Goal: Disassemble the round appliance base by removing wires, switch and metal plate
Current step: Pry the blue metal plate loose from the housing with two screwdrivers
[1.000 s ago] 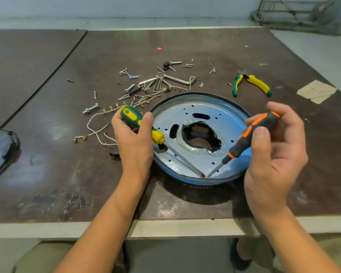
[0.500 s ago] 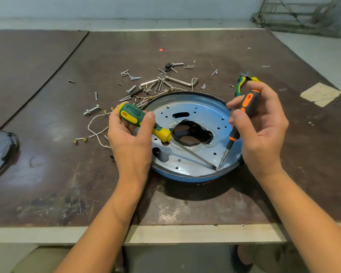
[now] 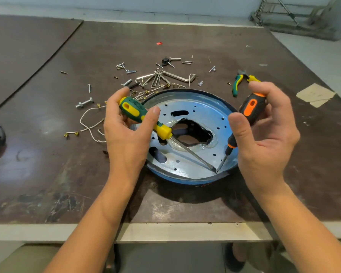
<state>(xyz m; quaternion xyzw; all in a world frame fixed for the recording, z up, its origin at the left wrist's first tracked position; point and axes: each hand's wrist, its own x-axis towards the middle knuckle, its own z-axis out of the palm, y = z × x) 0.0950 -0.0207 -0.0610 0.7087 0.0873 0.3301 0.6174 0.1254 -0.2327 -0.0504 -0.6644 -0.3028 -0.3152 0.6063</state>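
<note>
As hands (image 3: 126, 138) (image 3: 268, 142) grip green screwdriver (image 3: 134, 112), orange screwdriver (image 3: 251, 107) (two tools), one base (image 3: 175, 179)

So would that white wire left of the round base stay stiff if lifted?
Probably floppy: the white wire lies in loose curves on the table. Likely very light, being so thin. Its brass end clips could snag on nearby screws.

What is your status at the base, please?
Left hand grips green screwdriver, right hand orange screwdriver. Both tips at plate, near edge. Plate not out. Nothing blocking.
</note>
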